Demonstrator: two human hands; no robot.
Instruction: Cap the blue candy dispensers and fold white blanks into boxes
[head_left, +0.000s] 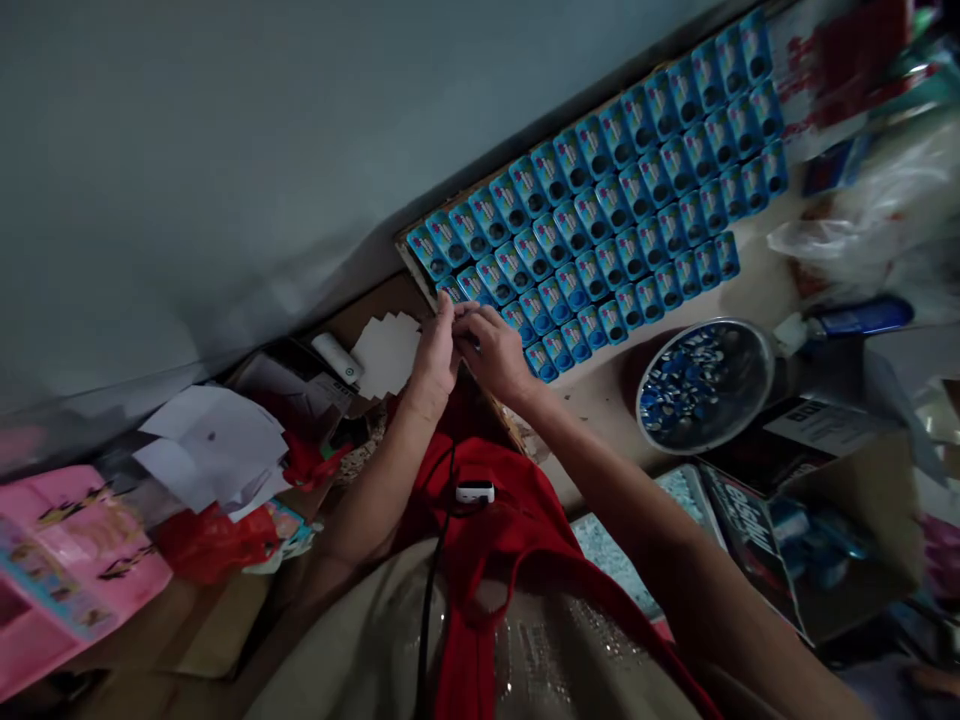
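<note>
My left hand [437,352] and my right hand [496,358] meet at the left end of the rows of packs. The left thumb points up, and the fingers of both hands are closed together. Whatever they hold is small and mostly covered by the fingers. Just beyond the hands lie several rows of blue printed packs [551,240], each with a round spot near its lower end; most spots look dark, some in the nearest rows look blue. To the right stands a metal bowl [763,400] with many small blue and silver round pieces [682,385] in it.
A pale wall [187,150] runs behind the board. White paper sheets [214,445], a white cylinder [337,357] and a pink bag [71,570] lie left. At right are an open carton [862,540], clear plastic bags [885,200] and a blue bottle [862,315].
</note>
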